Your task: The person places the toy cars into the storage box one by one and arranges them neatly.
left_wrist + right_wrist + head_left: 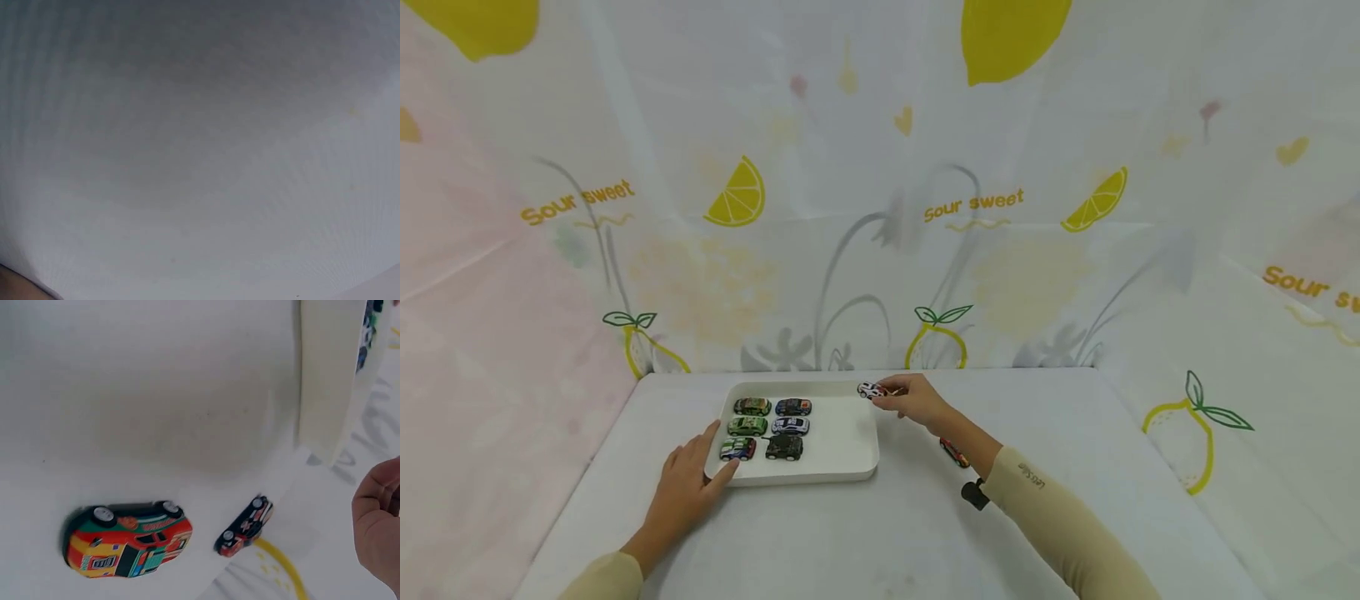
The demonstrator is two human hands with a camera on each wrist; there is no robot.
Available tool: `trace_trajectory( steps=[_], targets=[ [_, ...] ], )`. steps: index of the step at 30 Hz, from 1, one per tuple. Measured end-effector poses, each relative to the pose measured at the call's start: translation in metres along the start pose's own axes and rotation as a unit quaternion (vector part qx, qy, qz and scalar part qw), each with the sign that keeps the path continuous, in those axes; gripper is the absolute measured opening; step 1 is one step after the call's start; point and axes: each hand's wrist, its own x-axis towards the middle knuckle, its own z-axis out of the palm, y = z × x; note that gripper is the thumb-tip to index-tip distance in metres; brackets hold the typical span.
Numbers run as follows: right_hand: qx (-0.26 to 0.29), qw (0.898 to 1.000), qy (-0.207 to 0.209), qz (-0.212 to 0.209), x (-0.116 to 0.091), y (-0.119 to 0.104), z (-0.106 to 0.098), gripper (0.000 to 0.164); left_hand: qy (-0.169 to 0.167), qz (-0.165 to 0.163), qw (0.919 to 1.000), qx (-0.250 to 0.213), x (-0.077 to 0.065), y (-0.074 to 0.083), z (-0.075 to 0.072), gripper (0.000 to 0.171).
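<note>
A white, dark-marked toy car (871, 390) is pinched between the thumb and fingers of my right hand (921, 402), over the far right corner of the white tray (842, 477). My left hand (688, 479) rests against the tray's left side, its thumb reaching over the near left corner. Inside the tray, several toy cars stand in two columns on the left, among them a black car (784, 447), a green car (747, 427) and a white-and-blue car (790, 425). In the right wrist view my curled right fingers (378, 494) show at the edge; the pinched car is hidden there.
On the table (820, 542) right of the tray lies a red, yellow and green toy car (128, 540), partly covered by my right forearm in the head view. Near it is a dark toy car with red (245, 526). A lemon-print curtain (850, 283) hangs behind.
</note>
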Motion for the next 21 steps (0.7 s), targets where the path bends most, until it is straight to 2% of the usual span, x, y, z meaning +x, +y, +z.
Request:
trace_trajectory(
  steps=[3,7,9,14,16,18,21],
  targets=[
    [-0.022,0.999,-0.008,-0.031,-0.001,-0.007,0.014,0.038,0.002,0.001,1.0000,0.001,0.001,-0.001,0.000,0.076],
    [-0.083,0.993,-0.003,-0.082,0.000,-0.004,0.032,0.034,-0.004,-0.002,1.0000,0.002,0.000,-0.001,0.000,0.077],
    [-0.123,0.986,0.006,-0.109,0.001,0.000,0.042,0.033,-0.008,-0.003,1.0000,0.003,-0.001,0.000,0.000,0.077],
    [-0.220,0.961,0.010,-0.165,0.001,0.006,0.069,0.032,-0.011,0.000,0.9999,0.005,-0.002,0.001,-0.003,0.077],
    [-0.249,0.952,0.006,-0.176,0.000,0.006,0.077,0.031,-0.007,0.001,1.0000,0.003,-0.002,0.001,-0.004,0.077],
    [-0.265,0.948,0.007,-0.174,0.000,0.005,0.083,0.031,-0.002,0.003,1.0000,0.000,-0.002,0.001,-0.004,0.076],
    [-0.310,0.936,0.025,-0.167,0.002,0.009,0.090,0.030,-0.001,0.005,1.0000,-0.003,0.000,0.001,-0.001,0.076]
  ],
)
